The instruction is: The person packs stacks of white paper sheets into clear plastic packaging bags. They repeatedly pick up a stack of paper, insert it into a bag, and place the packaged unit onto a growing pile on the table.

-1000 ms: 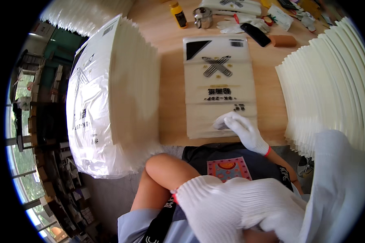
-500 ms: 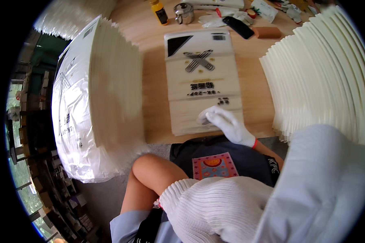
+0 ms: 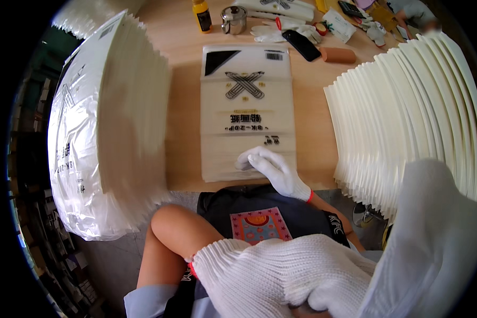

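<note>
My right hand (image 3: 274, 170), in a white glove with a red cuff edge, rests on the near end of a flat plastic-wrapped packet (image 3: 246, 108) printed with crossed pencils. Its fingers lie stretched out together, loosely bent, gripping nothing visible. Much closer to the camera is my left hand (image 3: 286, 265) in a ribbed white knit glove; its fingers are hidden or blurred. Beside it rises a smooth pale shape (image 3: 424, 238) that I cannot identify. A pink-and-blue patterned patch (image 3: 259, 222) shows on the dark cloth over my lap.
Tall stacks of sheets or packets flank the wooden table (image 3: 185, 164): a plastic-fronted stack (image 3: 74, 148) left, a fanned cream stack (image 3: 403, 122) right. Behind lie a yellow bottle (image 3: 202, 16), metal pot (image 3: 233, 20), gloves (image 3: 267, 34), black phone (image 3: 301, 45) and orange-brown block (image 3: 338, 55). Someone (image 3: 416, 13) is far right.
My view has shifted, so the table and stacks sit further left. More of the table's far right shows, with a person there. My right hand stays on the packet's near end.
</note>
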Tool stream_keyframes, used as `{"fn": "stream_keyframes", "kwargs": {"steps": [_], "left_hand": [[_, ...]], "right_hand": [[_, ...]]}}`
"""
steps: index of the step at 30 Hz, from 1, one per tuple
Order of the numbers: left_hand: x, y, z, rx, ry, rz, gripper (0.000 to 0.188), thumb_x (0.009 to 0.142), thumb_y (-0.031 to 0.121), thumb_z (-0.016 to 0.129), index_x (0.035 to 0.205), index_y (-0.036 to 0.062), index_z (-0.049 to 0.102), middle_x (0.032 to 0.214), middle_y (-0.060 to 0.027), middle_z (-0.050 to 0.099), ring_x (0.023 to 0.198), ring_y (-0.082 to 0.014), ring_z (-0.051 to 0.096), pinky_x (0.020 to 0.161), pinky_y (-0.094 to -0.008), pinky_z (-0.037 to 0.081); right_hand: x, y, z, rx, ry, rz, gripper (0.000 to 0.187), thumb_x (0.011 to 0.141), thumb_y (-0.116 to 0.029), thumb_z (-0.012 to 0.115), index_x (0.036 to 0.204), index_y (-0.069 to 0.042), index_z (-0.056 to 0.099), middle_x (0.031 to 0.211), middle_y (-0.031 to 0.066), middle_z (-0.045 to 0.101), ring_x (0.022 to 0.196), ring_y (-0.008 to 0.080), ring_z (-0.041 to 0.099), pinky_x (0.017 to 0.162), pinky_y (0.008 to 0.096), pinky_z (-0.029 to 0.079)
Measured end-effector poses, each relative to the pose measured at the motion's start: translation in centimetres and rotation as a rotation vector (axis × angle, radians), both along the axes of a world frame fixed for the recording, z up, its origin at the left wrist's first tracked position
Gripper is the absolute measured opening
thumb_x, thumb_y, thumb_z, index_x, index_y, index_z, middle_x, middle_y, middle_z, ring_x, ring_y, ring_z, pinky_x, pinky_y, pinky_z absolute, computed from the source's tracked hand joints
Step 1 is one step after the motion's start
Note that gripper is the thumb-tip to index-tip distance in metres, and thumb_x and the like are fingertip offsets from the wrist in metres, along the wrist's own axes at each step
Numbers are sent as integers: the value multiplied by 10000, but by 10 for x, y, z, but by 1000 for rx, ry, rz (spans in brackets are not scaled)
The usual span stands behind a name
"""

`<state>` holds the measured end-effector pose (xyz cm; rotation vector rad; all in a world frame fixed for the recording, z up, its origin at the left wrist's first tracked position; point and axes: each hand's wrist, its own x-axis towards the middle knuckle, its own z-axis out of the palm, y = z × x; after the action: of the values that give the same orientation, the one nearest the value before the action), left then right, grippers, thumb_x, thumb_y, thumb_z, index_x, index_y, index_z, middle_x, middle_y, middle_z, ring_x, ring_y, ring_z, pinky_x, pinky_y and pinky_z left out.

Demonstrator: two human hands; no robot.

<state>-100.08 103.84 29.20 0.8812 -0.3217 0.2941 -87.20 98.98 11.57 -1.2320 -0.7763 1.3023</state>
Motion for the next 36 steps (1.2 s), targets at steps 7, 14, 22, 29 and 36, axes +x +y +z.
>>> {"fn": "stream_keyframes", "kwargs": {"steps": [7, 14, 22, 29, 36], "left_hand": [[19, 25, -34, 69, -183, -131, 151, 844, 38, 704, 994, 29, 726, 991, -103, 715, 925, -231, 679, 817, -346, 534], [4, 76, -67, -141, 436, -212, 261, 853, 154, 766, 1054, 5, 691, 946, -53, 711, 855, -130, 654, 753, -287, 520], [-5, 72, -109, -183, 582, 101, 485, 928, 328, 737, 1249, -8, 598, 1126, -62, 668, 1012, -155, 629, 881, -303, 489], [-7, 79, -138, -608, 471, -40, 695, 1029, 542, 440, 1431, -22, 485, 1403, -157, 579, 1269, -277, 579, 1092, -431, 441], [0, 86, -111, -101, 730, 271, 281, 953, 122, 680, 1202, -8, 655, 1135, -57, 700, 1050, -148, 649, 946, -317, 498]], "right_hand": [[2, -11, -6, -65, 100, -53, 337, 1091, -232, 426, 1189, 25, 619, 1139, 113, 673, 1094, 188, 628, 993, 357, 487], [14, -36, -50, -147, 214, -409, 367, 1079, -273, 433, 1198, 23, 613, 1116, 109, 674, 1073, 189, 626, 961, 360, 489], [34, -31, 41, 335, -175, -420, 378, 1026, -220, 433, 1271, 18, 594, 1135, 114, 680, 1064, 193, 640, 939, 329, 491], [29, -21, 86, 108, -232, -513, 227, 994, -150, 625, 806, -47, 550, 734, -52, 476, 718, 9, 399, 626, 224, 335], [34, -21, 81, 64, -175, -470, 246, 1007, -184, 599, 804, -53, 556, 731, -51, 469, 710, 19, 409, 626, 223, 340]]}}
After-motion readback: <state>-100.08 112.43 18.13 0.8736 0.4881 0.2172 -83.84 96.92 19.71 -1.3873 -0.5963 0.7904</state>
